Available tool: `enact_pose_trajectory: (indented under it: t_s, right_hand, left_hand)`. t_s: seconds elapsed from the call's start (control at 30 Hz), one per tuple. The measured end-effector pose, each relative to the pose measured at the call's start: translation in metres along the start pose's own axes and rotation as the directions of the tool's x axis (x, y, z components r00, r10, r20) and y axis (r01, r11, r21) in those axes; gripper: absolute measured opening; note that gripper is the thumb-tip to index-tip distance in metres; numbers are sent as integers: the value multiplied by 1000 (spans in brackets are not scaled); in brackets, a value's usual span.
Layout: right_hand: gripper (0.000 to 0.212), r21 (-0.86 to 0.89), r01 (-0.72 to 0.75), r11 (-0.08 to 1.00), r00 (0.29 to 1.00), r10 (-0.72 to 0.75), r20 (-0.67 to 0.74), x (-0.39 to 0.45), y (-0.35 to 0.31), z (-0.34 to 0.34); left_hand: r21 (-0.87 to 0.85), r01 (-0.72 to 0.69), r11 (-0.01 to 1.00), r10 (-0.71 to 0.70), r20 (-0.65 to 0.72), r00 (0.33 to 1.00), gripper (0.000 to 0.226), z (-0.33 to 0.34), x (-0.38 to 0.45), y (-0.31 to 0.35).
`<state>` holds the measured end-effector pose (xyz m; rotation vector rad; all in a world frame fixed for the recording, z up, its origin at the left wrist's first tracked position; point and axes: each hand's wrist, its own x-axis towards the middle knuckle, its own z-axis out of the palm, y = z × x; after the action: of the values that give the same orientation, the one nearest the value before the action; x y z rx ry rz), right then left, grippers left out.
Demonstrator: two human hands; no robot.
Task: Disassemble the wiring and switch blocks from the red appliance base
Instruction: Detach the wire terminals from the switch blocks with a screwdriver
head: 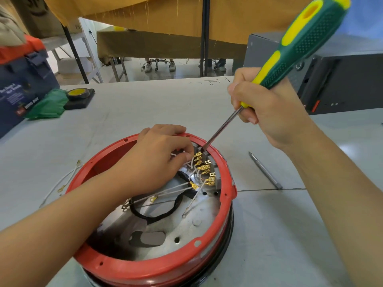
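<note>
The red appliance base point(207, 241) sits low in the centre of the frame on the grey table point(290, 235), open side up, and I am working at its far rim. My left hand point(159, 160) lies over the upper edge of the ring, thumb and forefinger pinching one of the white wires point(182, 186) close to the row of brass terminals point(204, 167), the other fingers curled over the rim. My right hand point(267, 112), in the upper right, grips the green and yellow screwdriver point(298, 42) low on its handle, fingers wrapped tight round it, with the blade tip set among the grey switch blocks point(202, 151) just inside the red wall. The tip stands very near my left fingertips, so if it skids off the plastic under pressure it would likely jab my thumb or forefinger. Levering hard against the thin red wall could also crack it or snap a block's clip instead of freeing it. Pulling on the wire itself, not its terminal, might tear the strand out of the crimp. A loose wire point(66, 179) lies on the table at the left, and a pen-like tool point(266, 170) at the right.
</note>
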<state>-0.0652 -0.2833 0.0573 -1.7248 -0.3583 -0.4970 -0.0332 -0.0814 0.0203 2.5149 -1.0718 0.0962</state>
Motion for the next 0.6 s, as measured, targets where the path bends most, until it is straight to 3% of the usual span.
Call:
enact_pose_trajectory:
  t_s: [0.23,0.43,0.6]
  right_hand:
    - [28,-58,-25,998,995,31,99,15,-5,4]
    - [27,65,-92,994,989,84,118,20,9,-4]
    - [25,236,-176,956,984,169,53,16,25,-10]
  left_hand:
    - [-1,-10,1000,10,0,1000,14,-1,-1,0]
    - [9,-2,1000,2,1,1000,16,0,-1,0]
    - [4,2,1000,-2,-3,1000,15,1,-1,0]
